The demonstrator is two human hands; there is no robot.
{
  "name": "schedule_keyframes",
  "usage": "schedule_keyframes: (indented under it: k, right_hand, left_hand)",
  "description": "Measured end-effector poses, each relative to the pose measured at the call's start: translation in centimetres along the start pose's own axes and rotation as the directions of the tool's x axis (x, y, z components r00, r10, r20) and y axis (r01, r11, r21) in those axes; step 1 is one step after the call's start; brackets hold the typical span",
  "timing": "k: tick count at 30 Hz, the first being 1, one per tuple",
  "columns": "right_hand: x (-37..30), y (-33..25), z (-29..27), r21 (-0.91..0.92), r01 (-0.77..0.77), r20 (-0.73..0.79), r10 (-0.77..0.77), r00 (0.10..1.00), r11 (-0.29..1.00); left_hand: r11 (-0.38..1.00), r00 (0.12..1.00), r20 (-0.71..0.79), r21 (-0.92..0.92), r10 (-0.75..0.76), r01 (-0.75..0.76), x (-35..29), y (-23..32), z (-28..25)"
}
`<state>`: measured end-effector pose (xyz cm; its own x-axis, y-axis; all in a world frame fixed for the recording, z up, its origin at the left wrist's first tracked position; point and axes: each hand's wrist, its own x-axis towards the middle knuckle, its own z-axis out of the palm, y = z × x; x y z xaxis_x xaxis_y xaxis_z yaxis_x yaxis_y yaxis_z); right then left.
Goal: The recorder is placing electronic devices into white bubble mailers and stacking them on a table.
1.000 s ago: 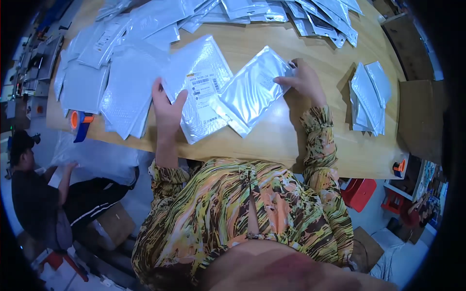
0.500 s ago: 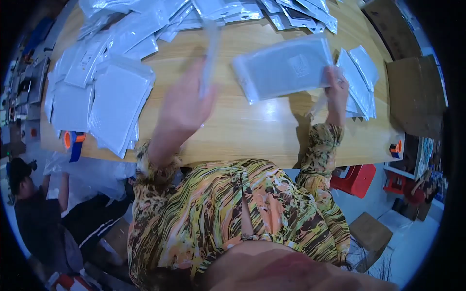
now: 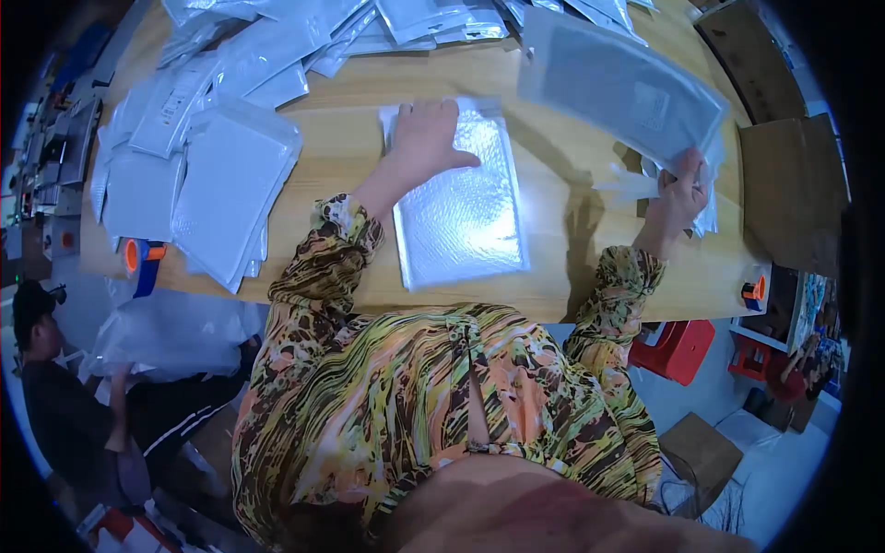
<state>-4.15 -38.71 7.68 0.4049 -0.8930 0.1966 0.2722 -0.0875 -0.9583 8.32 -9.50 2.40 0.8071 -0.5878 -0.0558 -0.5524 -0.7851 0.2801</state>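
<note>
A shiny, pale bubble mailer (image 3: 466, 217) lies flat on the table in front of me. My left hand (image 3: 426, 140) rests on its upper left part, fingers stretched out and thumb spread. To the right, my right hand (image 3: 680, 194) grips the lower corner of a flat clear plastic packet (image 3: 619, 85) and holds it raised and tilted. A small pale label shows on the packet. Beside that hand a whitish strip (image 3: 631, 182) sticks out; whether the fingers hold it too, I cannot make out.
Stacks of flat pale packets (image 3: 235, 184) cover the table's left side, with more heaped along the far edge (image 3: 415, 20). Others lie partly hidden behind my right hand. Orange-and-blue tape dispensers (image 3: 143, 256) sit at both sides. Cardboard boxes (image 3: 791, 189) stand right; another person (image 3: 69, 387) is lower left.
My left hand has brought the mailer down from upright onto the table and lies flat on it. My right hand has shifted right, and its packet has swung up and tilted the other way.
</note>
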Motion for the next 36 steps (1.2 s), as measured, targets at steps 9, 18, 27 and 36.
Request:
schedule_keyframes:
  k: [9,18,27,36]
  right_hand:
    - [0.2,0.4,3.3,-0.18,0.359,0.426,-0.256,0.868,0.916]
    - [3.8,-3.2,5.2,-0.181,0.218,0.6,-0.069,0.797,0.959]
    - [5.0,-5.6,6.3,-0.139,0.34,0.671,-0.164,0.723,0.93]
    - [-1.4,-5.3,7.7,-0.091,0.358,0.919,-0.06,0.389,0.929]
  left_hand:
    - [0.893,0.899,-0.195,-0.153,0.393,-0.423,-3.8,2.8,-0.5]
    - [0.832,0.621,-0.619,0.098,0.481,-0.546,-4.3,3.2,-1.6]
    - [0.818,0.514,-0.696,0.187,0.501,-0.544,-4.5,2.9,-2.7]
    - [0.819,0.519,-0.728,0.101,0.448,-0.565,-5.5,3.4,-3.2]
